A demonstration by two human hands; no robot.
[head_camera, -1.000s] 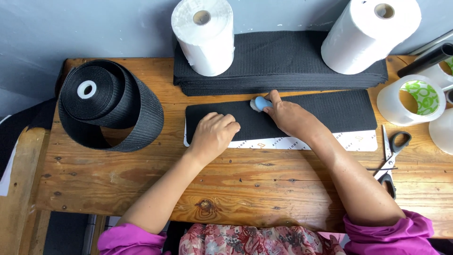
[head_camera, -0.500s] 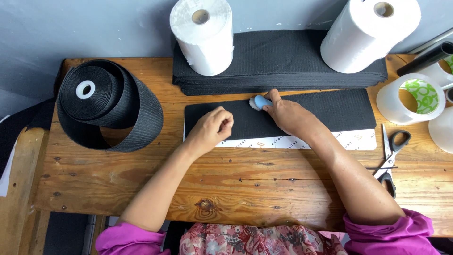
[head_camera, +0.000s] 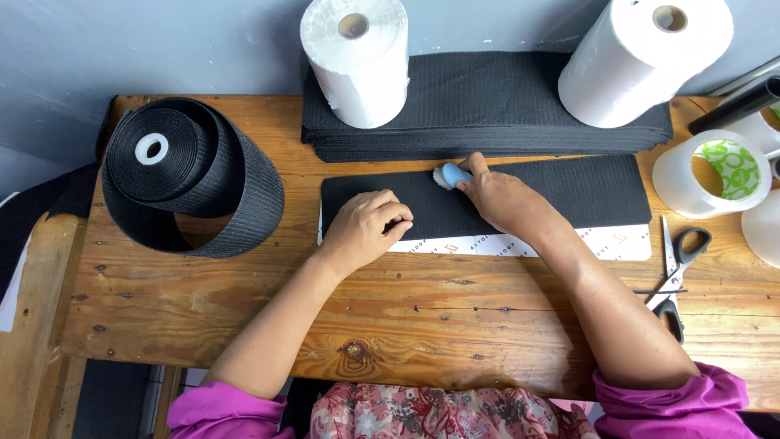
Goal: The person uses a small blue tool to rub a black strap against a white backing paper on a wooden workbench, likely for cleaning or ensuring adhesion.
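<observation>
A flat black fabric strip point(head_camera: 569, 191) lies across the wooden table point(head_camera: 244, 301), over a white printed strip point(head_camera: 617, 242) that shows along its near edge. My left hand point(head_camera: 367, 228) rests on the strip's left part with its fingers curled under, holding nothing I can see. My right hand point(head_camera: 500, 195) holds a small light-blue brush point(head_camera: 452, 174) against the strip's far edge, near the middle.
A big roll of black ribbed webbing point(head_camera: 191, 175) stands at the left. A stack of black fabric pieces point(head_camera: 487, 106) lies at the back, bearing two white rolls point(head_camera: 357, 61) point(head_camera: 642, 57). Scissors point(head_camera: 674, 272) and clear tape rolls point(head_camera: 715, 175) are at the right.
My left hand's fingers have curled in from flat and the hand has slid slightly towards me on the strip. My right hand with the brush has stayed nearly still.
</observation>
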